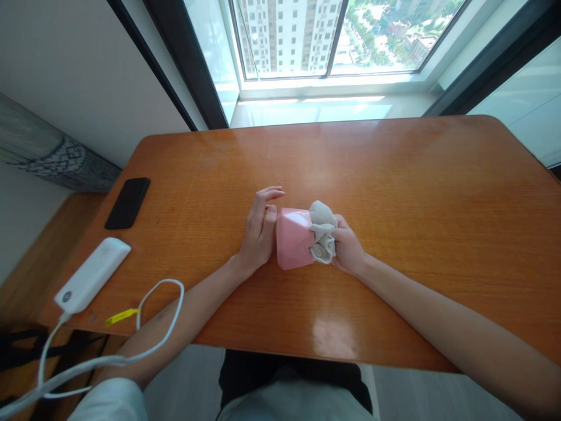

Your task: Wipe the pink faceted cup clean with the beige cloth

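A pink cup-like container [295, 238] lies on its side, or is held so, over the middle of the table; whether it touches the wood I cannot tell. At its right end is a crumpled greyish-white cloth [323, 231], bunched against the container and perhaps partly inside it. My right hand [347, 242] grips that cloth from the right, its fingers mostly hidden behind it. Just left of the container, my left hand [262, 229] has its fingers stretched apart and bent a little, with nothing seen in them. The side of its palm is close to the container's left end.
The wooden table [421, 204] spreads under both arms. A black phone [127, 203] and a white power bank [93, 275] lie at its left. From the power bank a white cable [153, 352] with a yellow tag [122, 317] loops over my left forearm. A window [328, 41] is beyond.
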Action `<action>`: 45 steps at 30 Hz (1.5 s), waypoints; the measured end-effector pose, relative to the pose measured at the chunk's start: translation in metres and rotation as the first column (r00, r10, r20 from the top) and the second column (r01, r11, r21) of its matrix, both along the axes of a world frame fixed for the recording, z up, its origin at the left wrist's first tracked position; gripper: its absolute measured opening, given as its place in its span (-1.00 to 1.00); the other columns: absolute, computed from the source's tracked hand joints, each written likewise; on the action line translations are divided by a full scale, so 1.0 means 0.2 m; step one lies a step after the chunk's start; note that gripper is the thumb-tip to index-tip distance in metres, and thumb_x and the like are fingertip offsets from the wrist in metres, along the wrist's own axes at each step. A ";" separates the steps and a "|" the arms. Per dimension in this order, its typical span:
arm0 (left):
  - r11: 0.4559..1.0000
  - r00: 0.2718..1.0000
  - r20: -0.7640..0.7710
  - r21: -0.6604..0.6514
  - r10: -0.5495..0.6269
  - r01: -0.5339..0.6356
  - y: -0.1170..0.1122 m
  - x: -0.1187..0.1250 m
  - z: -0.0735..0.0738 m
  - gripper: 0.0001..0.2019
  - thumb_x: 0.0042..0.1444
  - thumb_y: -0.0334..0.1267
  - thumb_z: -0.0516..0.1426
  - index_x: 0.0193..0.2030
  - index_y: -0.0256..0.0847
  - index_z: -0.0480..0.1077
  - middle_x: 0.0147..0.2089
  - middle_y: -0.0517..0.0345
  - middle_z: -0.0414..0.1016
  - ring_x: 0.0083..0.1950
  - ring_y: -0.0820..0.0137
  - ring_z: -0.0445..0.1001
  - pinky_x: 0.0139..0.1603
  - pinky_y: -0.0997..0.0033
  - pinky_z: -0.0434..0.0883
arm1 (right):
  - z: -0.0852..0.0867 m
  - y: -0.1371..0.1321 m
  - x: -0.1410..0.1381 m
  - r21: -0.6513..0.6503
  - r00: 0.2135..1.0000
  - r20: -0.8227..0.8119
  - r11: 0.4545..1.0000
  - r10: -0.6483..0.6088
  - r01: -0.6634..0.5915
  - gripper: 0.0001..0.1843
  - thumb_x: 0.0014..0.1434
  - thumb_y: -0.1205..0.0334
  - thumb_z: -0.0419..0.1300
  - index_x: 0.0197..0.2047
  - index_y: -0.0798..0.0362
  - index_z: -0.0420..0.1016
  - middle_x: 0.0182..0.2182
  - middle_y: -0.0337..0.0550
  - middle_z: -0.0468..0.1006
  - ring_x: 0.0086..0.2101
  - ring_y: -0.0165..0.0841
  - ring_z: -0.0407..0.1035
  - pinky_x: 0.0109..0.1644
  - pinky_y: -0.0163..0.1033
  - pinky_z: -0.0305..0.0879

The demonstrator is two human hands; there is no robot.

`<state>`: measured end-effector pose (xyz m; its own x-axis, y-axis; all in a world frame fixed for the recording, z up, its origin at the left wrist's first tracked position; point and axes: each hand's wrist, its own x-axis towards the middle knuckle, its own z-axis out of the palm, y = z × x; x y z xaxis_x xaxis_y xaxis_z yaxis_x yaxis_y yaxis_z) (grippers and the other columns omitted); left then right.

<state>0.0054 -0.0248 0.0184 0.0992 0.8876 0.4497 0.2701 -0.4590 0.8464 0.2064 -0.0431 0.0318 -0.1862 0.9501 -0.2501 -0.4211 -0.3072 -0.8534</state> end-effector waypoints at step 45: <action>0.628 0.877 -0.414 0.621 -0.246 0.469 0.07 -0.08 0.01 -0.18 0.38 0.37 0.18 0.57 -0.10 0.26 0.49 -0.27 0.43 0.53 -0.11 0.44 0.49 -0.26 0.50 | -0.02 0.02 0.02 -0.026 0.993 -0.115 1.000 -0.015 0.012 -0.87 -0.24 0.31 0.44 -0.57 0.02 0.56 -0.60 -0.31 0.50 -0.55 -0.46 0.30 -0.46 -0.35 0.32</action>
